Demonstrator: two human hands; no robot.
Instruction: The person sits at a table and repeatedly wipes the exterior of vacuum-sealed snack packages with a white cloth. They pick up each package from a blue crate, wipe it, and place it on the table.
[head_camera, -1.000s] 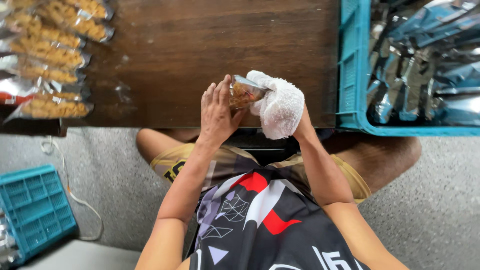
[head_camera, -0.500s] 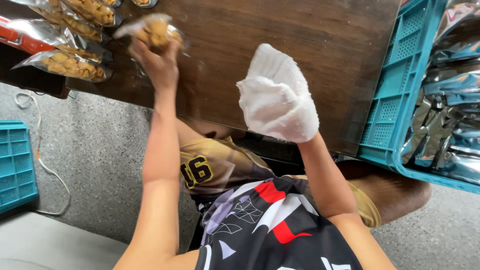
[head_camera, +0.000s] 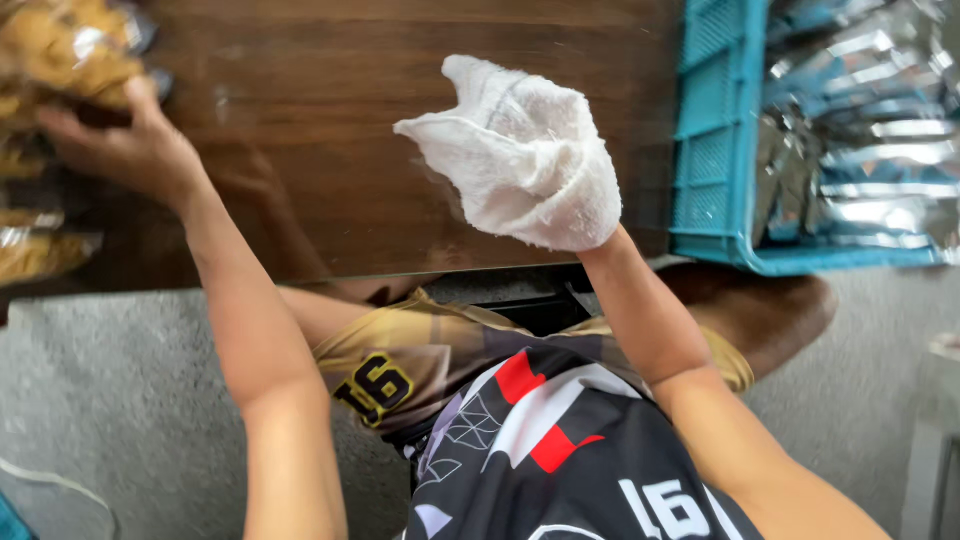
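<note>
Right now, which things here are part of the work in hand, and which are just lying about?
In the work:
- left hand on the clear snack packet
- right hand wrapped in a white cloth, holding nothing
- other snack packets at the table's left edge

Lying about:
- teal crate of silvery pouches
- white cord on the floor
</note>
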